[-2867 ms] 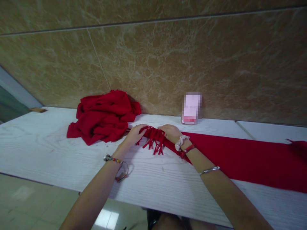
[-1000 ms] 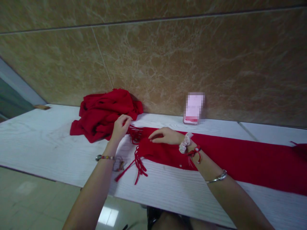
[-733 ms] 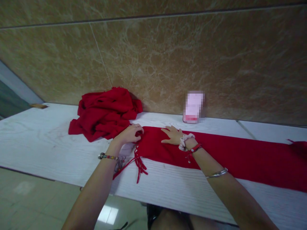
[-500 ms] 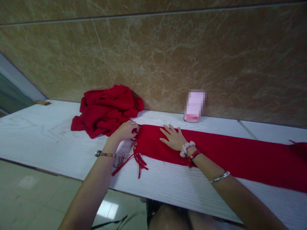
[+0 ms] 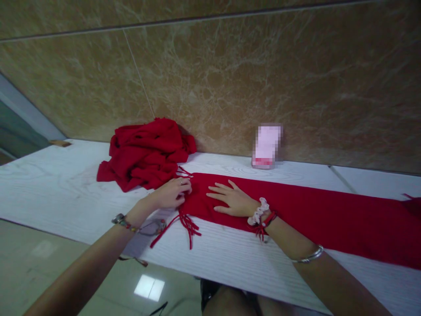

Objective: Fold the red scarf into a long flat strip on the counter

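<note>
A long red scarf [image 5: 305,208] lies flat across the white tabletop, its fringed end to the left. At that end my left hand [image 5: 171,193] is closed, the curled fingertips gripping the scarf's edge by the tassels. Part of the fringe is hidden beneath this hand; loose red tassels [image 5: 190,226] hang out on the near side. My right hand [image 5: 232,199] rests palm down on the scarf just right of there, fingers spread. Behind my left hand sits a crumpled heap of red cloth [image 5: 144,151].
A pink, blurred-out phone-like object [image 5: 268,147] leans upright against the brown marbled wall [image 5: 210,79]. The white table [image 5: 66,188] is narrow, with its front edge close to my legs. A small wooden piece [image 5: 60,143] lies at the far left corner.
My left hand has slid toward me along the fringed end, uncovering the far tassels. My right hand has shifted left and slightly nearer, still flat on the scarf.
</note>
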A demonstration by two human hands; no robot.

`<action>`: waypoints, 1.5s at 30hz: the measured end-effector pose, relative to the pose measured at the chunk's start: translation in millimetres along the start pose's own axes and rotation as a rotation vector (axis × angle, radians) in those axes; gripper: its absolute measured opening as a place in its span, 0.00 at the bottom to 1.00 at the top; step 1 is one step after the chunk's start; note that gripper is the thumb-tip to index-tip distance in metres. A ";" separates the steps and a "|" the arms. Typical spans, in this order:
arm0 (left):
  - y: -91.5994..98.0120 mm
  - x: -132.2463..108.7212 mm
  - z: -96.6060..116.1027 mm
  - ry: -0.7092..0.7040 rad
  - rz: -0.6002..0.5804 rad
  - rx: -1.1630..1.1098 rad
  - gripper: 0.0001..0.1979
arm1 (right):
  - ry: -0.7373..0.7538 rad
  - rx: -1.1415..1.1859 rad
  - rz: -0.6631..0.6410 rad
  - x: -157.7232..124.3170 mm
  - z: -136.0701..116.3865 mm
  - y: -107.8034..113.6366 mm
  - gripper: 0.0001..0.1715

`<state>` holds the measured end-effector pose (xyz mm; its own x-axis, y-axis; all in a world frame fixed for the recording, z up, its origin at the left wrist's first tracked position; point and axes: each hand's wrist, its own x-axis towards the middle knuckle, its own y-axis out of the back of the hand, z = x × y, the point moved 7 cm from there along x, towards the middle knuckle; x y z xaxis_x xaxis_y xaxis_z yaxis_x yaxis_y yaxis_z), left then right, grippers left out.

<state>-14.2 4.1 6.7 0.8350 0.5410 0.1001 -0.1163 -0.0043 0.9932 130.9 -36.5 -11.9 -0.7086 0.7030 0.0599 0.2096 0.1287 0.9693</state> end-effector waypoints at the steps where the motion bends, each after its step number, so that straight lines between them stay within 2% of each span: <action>1: 0.7 -6.3 -6.6 0.007 -0.022 0.041 0.11 | -0.006 0.000 0.002 0.2 0.2 0.3 0.29; 3: 4.5 -17.1 -19.3 0.019 -0.051 0.092 0.11 | -0.016 0.004 0.006 0.5 0.6 1.0 0.29; 5: 10.8 -21.6 -25.7 0.036 -0.024 0.090 0.12 | -0.020 0.009 0.010 0.6 0.9 1.6 0.29; 9: 13.1 -9.2 -11.1 0.020 0.062 0.022 0.14 | -0.019 0.011 0.023 0.6 1.6 1.8 0.29; 13: 0.6 8.4 -1.4 0.002 0.010 0.005 0.14 | -0.010 0.012 0.035 0.5 2.7 1.3 0.29; 18: -0.1 6.9 -22.4 0.062 -0.011 0.038 0.12 | -0.003 0.023 0.044 0.5 3.3 1.2 0.28; 20: 1.1 3.9 -23.9 0.064 0.000 0.049 0.12 | 0.000 0.021 0.048 0.8 3.1 1.4 0.28; 23: 0.7 1.6 -13.4 0.007 0.027 0.029 0.13 | -0.004 0.020 0.043 1.1 3.4 1.1 0.28; 26: -2.6 1.6 -5.7 -0.037 0.005 -0.006 0.12 | -0.007 0.023 0.038 1.1 4.4 0.3 0.28; 31: 2.5 2.4 -10.5 0.017 0.011 -0.009 0.08 | 0.015 0.028 0.103 -0.4 1.4 5.1 0.27; 35: 9.8 -3.8 3.2 0.025 0.039 -0.087 0.08 | 0.165 0.067 0.238 -2.8 -16.5 16.8 0.25; 38: 7.9 -11.0 18.6 -0.007 -0.042 -0.099 0.14 | 0.262 0.074 0.220 -2.5 -28.3 14.4 0.23; 42: 10.1 -13.4 25.1 -0.051 -0.107 -0.067 0.06 | 0.195 0.068 0.251 2.0 -28.0 10.1 0.21; 45: 13.8 -10.0 24.2 -0.064 -0.141 -0.032 0.07 | 0.125 0.086 0.303 6.1 -27.7 8.6 0.17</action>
<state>-11.2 -21.7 20.8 0.8769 0.4794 -0.0352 -0.0122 0.0953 0.9954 109.7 -50.5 3.4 -0.6814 0.6276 0.3766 0.4757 -0.0112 0.8795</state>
